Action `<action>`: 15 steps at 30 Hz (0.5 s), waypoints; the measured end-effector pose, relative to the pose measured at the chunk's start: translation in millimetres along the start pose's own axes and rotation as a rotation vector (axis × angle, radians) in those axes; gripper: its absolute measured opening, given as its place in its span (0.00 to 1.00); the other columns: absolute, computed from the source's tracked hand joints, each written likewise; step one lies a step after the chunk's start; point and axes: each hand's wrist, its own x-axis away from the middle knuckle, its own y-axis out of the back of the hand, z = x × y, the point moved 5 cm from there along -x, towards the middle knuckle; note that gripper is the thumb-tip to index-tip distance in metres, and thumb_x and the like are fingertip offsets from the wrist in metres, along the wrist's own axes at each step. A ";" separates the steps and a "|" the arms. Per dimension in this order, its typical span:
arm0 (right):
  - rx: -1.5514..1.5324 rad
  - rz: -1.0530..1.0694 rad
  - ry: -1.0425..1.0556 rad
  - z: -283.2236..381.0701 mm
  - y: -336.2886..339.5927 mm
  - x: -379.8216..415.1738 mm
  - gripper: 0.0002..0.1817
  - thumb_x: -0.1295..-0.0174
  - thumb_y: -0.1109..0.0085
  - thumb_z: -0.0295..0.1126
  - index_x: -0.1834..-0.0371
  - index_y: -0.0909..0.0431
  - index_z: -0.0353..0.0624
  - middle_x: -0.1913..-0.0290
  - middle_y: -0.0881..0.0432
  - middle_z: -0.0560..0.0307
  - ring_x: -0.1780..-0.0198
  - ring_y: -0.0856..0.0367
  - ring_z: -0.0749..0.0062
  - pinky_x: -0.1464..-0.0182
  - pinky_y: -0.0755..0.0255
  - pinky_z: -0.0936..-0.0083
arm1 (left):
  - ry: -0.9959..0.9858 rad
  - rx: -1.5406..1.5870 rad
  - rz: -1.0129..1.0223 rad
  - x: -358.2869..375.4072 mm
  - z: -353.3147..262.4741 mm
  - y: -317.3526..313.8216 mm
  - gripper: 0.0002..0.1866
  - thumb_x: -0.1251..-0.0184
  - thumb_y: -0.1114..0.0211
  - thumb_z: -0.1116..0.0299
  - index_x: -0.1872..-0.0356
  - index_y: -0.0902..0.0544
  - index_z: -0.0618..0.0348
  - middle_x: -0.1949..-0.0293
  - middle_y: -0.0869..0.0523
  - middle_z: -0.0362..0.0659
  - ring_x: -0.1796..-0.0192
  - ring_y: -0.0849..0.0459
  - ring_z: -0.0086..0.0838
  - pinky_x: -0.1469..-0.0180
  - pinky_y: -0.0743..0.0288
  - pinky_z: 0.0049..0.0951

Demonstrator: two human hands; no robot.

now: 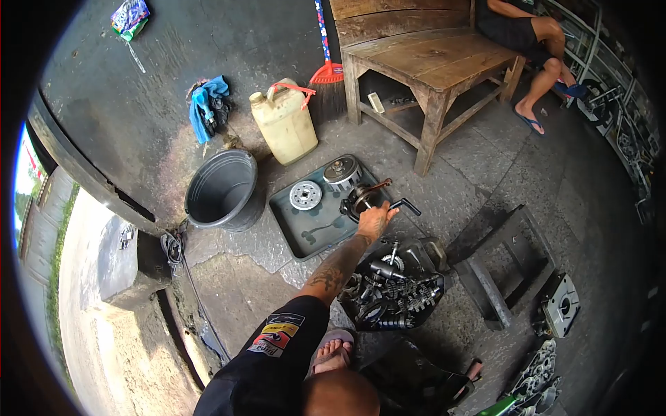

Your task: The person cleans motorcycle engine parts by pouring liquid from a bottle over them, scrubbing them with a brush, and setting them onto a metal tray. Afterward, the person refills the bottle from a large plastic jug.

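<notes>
My left hand (375,220), at the end of a tattooed arm, is closed on a crankshaft (358,199) at the right edge of a grey-green tray (283,229). A brownish connecting rod (378,186) sticks out from it. Just right of my fingers is a bent black lever (406,205); whether I touch it cannot be made out. Inside the tray, a clutch basket (342,172) and a pale round clutch part (305,195) lie beside the crankshaft. Below my wrist stands a dark bin full of gears and shafts (401,291). My right hand is out of view.
A black bucket (223,191) and a yellowish jerrycan (284,125) stand left of and behind the tray. A wooden bench (423,59) holds a seated person. At right are a dark metal frame (506,267), an engine cover (563,305) and engine castings (538,374).
</notes>
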 end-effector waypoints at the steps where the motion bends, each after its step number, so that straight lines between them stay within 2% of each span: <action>1: 0.003 -0.004 0.002 -0.3 -0.2 -0.5 0.48 0.40 0.31 0.47 0.21 0.48 0.46 0.31 0.35 0.41 0.44 0.27 0.55 0.50 0.30 0.64 | 0.010 0.025 -0.010 -1.4 -2.2 -2.7 0.23 0.24 0.51 0.44 0.56 0.26 0.57 0.72 0.14 0.57 0.68 0.15 0.57 0.67 0.23 0.54; 5: 0.009 -0.020 0.009 0.1 1.8 -3.9 0.48 0.39 0.33 0.47 0.21 0.49 0.45 0.30 0.36 0.41 0.41 0.30 0.56 0.46 0.33 0.63 | 0.000 0.090 -0.046 -2.4 -5.3 -14.1 0.17 0.24 0.47 0.51 0.56 0.26 0.57 0.64 0.15 0.56 0.64 0.15 0.56 0.62 0.23 0.53; 7: 0.008 -0.030 0.004 -2.2 1.8 -4.1 0.47 0.39 0.34 0.47 0.21 0.49 0.44 0.29 0.37 0.41 0.40 0.31 0.56 0.44 0.35 0.63 | -0.130 -0.199 -0.163 -3.6 -12.9 -9.5 0.10 0.33 0.41 0.62 0.57 0.24 0.55 0.60 0.21 0.49 0.55 0.19 0.46 0.57 0.27 0.47; 9: 0.006 -0.032 -0.001 -4.4 2.4 -4.5 0.47 0.38 0.34 0.47 0.21 0.49 0.44 0.29 0.38 0.42 0.38 0.32 0.56 0.43 0.36 0.63 | -0.185 -0.384 -0.219 -1.8 -15.9 -12.4 0.10 0.41 0.38 0.69 0.57 0.22 0.53 0.59 0.25 0.42 0.50 0.22 0.37 0.54 0.31 0.41; 15: -0.005 -0.060 0.005 -8.5 5.7 -3.6 0.46 0.36 0.36 0.47 0.21 0.50 0.42 0.27 0.41 0.42 0.34 0.36 0.56 0.37 0.41 0.62 | -0.179 -0.403 -0.143 -7.6 -14.2 -20.9 0.08 0.38 0.42 0.68 0.58 0.20 0.50 0.58 0.21 0.40 0.49 0.20 0.36 0.51 0.25 0.43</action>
